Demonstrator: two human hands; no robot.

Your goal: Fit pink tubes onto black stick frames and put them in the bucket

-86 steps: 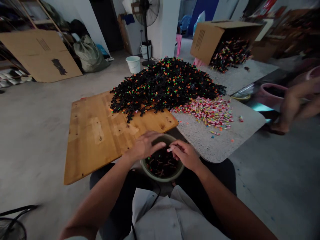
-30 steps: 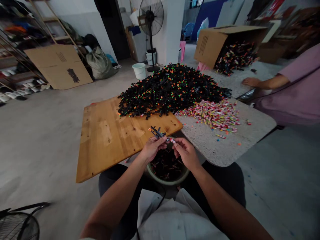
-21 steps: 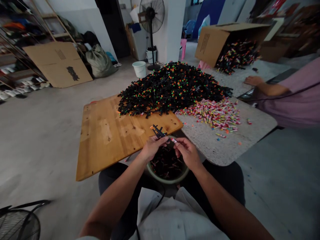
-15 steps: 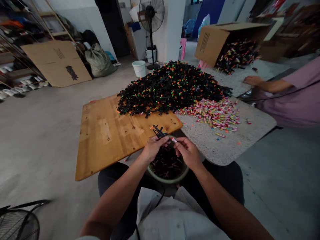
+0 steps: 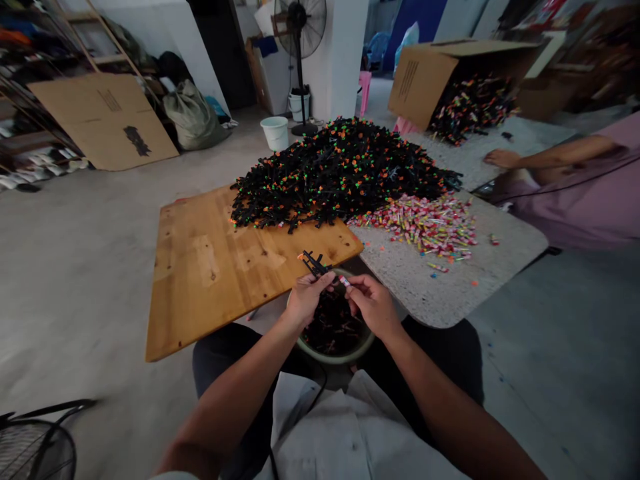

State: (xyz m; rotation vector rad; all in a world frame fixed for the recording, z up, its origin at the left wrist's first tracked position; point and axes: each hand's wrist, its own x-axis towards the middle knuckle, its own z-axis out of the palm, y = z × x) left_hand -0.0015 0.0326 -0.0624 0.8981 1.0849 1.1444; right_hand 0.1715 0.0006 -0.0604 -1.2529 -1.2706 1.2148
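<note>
My left hand [image 5: 306,299] is closed on a small black plastic piece with an orange tip [image 5: 313,263], held above a green bowl [image 5: 334,351] of black pieces on my lap. My right hand [image 5: 373,305] pinches a small pink and white wrapped piece [image 5: 343,281] right beside the black piece. A large heap of black pieces with orange and green tips [image 5: 340,168] lies ahead across the wooden board [image 5: 210,267] and the grey speckled table [image 5: 450,287]. A spread of pink wrapped pieces [image 5: 425,223] lies to the heap's right.
Another person in a purple top [image 5: 580,193] reaches onto the far table at the right. A tipped cardboard box [image 5: 440,73] spills coloured pieces. A standing fan [image 5: 299,40], white buckets [image 5: 275,132], a sack and flat cardboard [image 5: 105,120] stand behind. A fan guard [image 5: 30,447] lies lower left.
My hands rose out of the bowl and brought the black piece and the pink piece together. The person at the right came into view and leaned onto the far table.
</note>
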